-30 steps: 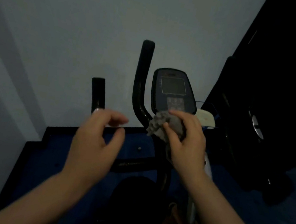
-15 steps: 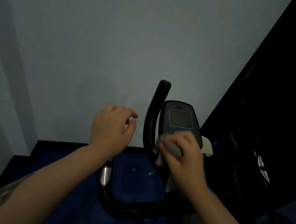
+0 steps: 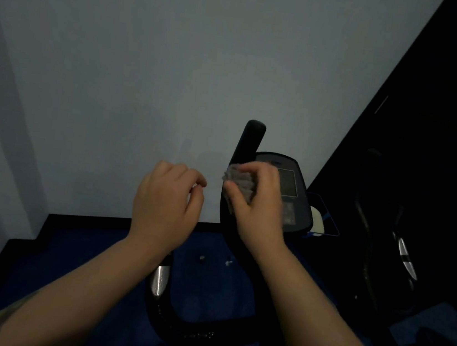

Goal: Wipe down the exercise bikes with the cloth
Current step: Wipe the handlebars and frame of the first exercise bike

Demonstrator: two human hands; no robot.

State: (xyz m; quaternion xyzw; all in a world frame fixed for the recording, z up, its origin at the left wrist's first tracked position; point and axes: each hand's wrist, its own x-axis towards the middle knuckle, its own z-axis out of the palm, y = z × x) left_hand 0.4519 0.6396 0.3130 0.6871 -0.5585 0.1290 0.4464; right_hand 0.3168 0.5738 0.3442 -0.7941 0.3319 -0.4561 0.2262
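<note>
A black exercise bike stands before me in dim light. Its upright right handlebar [image 3: 250, 138] rises at centre, with the console [image 3: 290, 198] and its screen just right of it. My right hand [image 3: 258, 203] is shut on a bunched grey cloth [image 3: 238, 180] and presses it against that handlebar, beside the console. My left hand [image 3: 166, 202] hovers to the left with fingers loosely curled and apart, holding nothing. It covers the top of the left handlebar, whose silver sensor band [image 3: 159, 280] shows below my wrist.
A pale wall fills the upper view. Blue floor [image 3: 88, 259] with a black skirting edge lies below. A second dark machine with a silver-marked wheel [image 3: 406, 257] stands close on the right, and a small blue-rimmed holder [image 3: 326, 223] with something pale sits beside the console.
My right hand has carried the cloth up from the console's lower edge onto the upright handlebar. My left hand rose in front of the left handlebar. My view tilted upward.
</note>
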